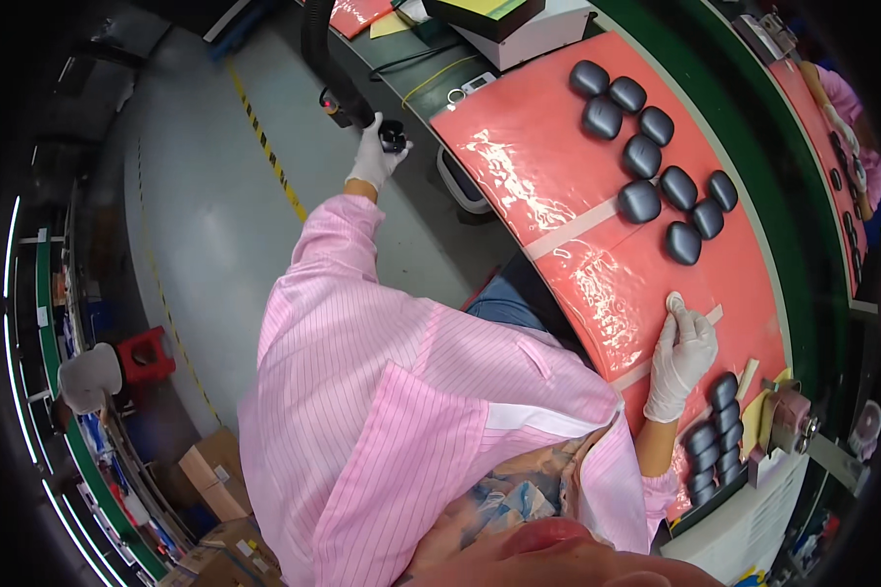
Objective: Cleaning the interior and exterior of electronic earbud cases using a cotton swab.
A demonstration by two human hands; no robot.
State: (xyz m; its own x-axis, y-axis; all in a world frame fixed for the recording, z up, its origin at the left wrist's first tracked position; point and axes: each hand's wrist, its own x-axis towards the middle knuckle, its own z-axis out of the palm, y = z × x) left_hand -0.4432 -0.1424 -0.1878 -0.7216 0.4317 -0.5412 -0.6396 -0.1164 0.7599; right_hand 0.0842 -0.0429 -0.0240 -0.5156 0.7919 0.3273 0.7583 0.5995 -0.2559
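Out over the floor on the left, my left hand point(370, 159) in a white glove grips a small glossy black case point(393, 136). It is beside the lower end of a thick black hose point(335, 59), and I cannot tell whether they touch. My right hand point(683, 364), also gloved, is low over the red table mat point(578, 284), fingers drawn together. A small whitish round shape shows at its fingertips, too small to name. Beyond that hand lie several dark grey rounded cases point(640, 202), loosely grouped. More such cases point(724, 423) stand in tight rows near my right wrist.
A green conveyor strip point(754, 186) runs along the mat's far side. At the table's upper end are a white box-shaped device point(529, 39) and cables. Cardboard boxes point(217, 474) and a red stool point(147, 354) stand at the left. Another person's arm point(837, 108) shows at far right.
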